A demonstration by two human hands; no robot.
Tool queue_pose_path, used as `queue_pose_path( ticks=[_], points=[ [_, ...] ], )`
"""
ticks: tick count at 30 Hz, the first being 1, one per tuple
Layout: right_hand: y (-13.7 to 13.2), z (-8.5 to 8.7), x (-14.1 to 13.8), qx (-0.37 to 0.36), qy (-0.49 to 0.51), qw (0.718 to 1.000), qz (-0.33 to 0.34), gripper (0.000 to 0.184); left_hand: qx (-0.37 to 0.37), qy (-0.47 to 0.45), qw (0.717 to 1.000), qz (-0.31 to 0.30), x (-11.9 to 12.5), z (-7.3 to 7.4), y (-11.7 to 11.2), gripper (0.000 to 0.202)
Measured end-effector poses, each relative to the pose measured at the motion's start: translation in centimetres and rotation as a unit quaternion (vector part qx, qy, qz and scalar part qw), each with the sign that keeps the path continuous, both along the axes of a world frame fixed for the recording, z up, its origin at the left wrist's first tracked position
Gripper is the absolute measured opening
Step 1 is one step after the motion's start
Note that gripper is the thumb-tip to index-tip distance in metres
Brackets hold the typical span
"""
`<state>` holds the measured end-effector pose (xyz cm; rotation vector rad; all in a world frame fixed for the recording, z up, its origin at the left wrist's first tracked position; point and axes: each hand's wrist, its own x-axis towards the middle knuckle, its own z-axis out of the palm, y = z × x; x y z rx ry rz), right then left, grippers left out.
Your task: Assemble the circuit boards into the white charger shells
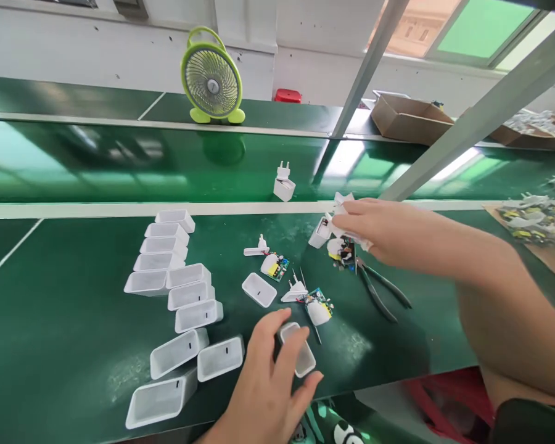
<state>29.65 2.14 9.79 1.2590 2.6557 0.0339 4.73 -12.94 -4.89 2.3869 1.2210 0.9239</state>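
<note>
My left hand is at the near edge of the bench, its fingers and thumb curled around an open white plastic case. My right hand is closed on white plastic pieces; their exact shape is partly hidden by the fingers. Just left of it leans a white adapter housing. Below that hand lie a circuit board and green-handled pliers. Between the hands are two plug lids with wired circuit boards, a thin metal tool and another white case.
Several empty white cases stand in rows at the left. A white adapter with plug pins sits beyond the pale rail. A green fan and cardboard boxes are at the back. A slanted metal post crosses the right side.
</note>
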Motion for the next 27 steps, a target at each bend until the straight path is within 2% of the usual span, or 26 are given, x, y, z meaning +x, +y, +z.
queue_pose_path(
  ticks=[3, 5, 8, 10, 12, 14, 15, 19, 22, 24, 25, 26, 27],
  points=[
    [-1.0, -1.8, -0.1, -0.085, -0.087, 0.991, -0.061, 0.034, -0.077, -0.012, 0.997, 0.009, -0.2, -0.6, 0.2, 0.060],
    [-1.3, -3.2, -0.7, -0.101, -0.124, 0.984, -0.083, 0.033, -0.114, -0.030, 0.993, 0.002, -0.2, -1.3, 0.2, 0.067],
    [-1.7, -4.1, -0.5, -0.039, -0.102, 0.994, -0.016, 0.033, -0.166, -0.062, 0.984, 0.012, -0.4, -2.2, 0.1, 0.077],
    [-2.3, -4.2, 0.2, 0.007, -0.068, 0.998, -0.013, 0.030, -0.200, -0.071, 0.977, 0.015, -0.7, -2.6, 0.0, 0.083],
    [-2.8, -4.5, 0.9, 0.010, -0.038, 0.995, -0.095, 0.024, -0.227, -0.077, 0.971, 0.007, -0.9, -2.8, -0.1, 0.087],
    [-3.1, -5.3, 1.2, -0.021, -0.028, 0.980, -0.194, 0.019, -0.250, -0.085, 0.964, 0.000, -0.9, -2.8, -0.1, 0.088],
    [-3.2, -5.9, 1.1, -0.037, -0.029, 0.974, -0.220, 0.016, -0.260, -0.091, 0.961, 0.001, -0.8, -2.7, 0.0, 0.087],
    [-2.8, -8.8, -0.2, -0.060, -0.030, 0.964, -0.256, 0.013, -0.279, -0.102, 0.955, -0.008, 0.2, -1.7, 0.8, 0.079],
    [-2.7, -9.6, -0.2, -0.056, -0.028, 0.958, -0.280, 0.012, -0.261, -0.087, 0.961, -0.020, 0.8, -1.2, 1.4, 0.071],
    [-3.1, -9.3, 1.0, -0.051, 0.019, 0.954, -0.294, 0.010, -0.258, -0.083, 0.963, -0.005, 0.9, -1.2, 1.5, 0.069],
    [-3.6, -9.0, 1.8, -0.053, 0.078, 0.948, -0.305, 0.011, -0.260, -0.085, 0.962, 0.004, 0.9, -1.2, 1.5, 0.069],
    [-4.3, -8.8, 2.6, -0.057, 0.161, 0.933, -0.317, 0.015, -0.263, -0.088, 0.961, 0.010, 0.8, -1.1, 1.5, 0.067],
    [-5.2, -8.6, 3.4, -0.061, 0.264, 0.905, -0.328, 0.021, -0.262, -0.093, 0.960, 0.008, 0.8, -1.0, 1.5, 0.064]
  ],
)
